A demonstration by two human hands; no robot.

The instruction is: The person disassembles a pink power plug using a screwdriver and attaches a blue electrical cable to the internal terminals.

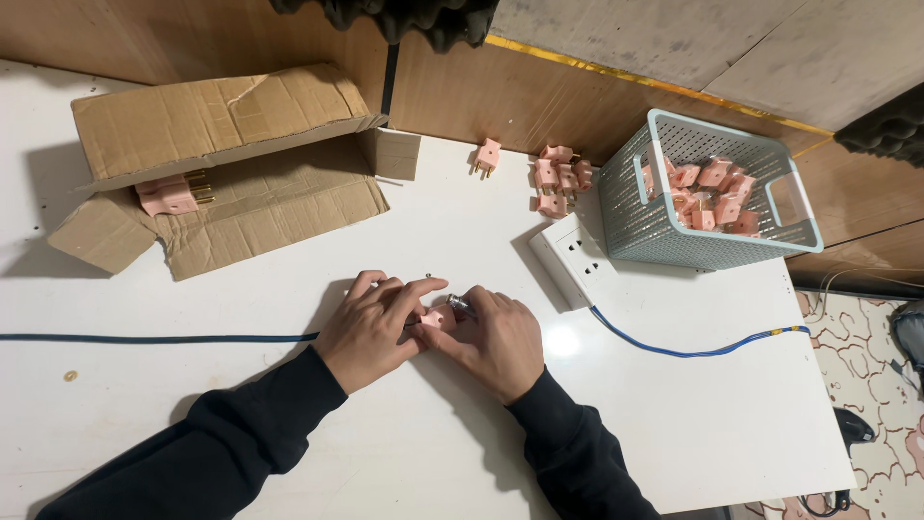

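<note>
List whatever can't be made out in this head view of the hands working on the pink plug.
- Pink plug: mostly covered by the left hand and right hand; its prongs are hidden.
- Small metal tool: only its tip shows past the right fingers.
- Cardboard box: its flap hides most of the inside.
- Basket: how many plugs it holds is screened by its wall.
- Blue cable: its end is out of sight.

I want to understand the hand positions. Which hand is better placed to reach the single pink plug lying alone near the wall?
Probably the right hand. It is nearer the lone pink plug, which lies almost straight ahead of it. The left hand sits further left, and both hands hold a small pink plug.
</note>
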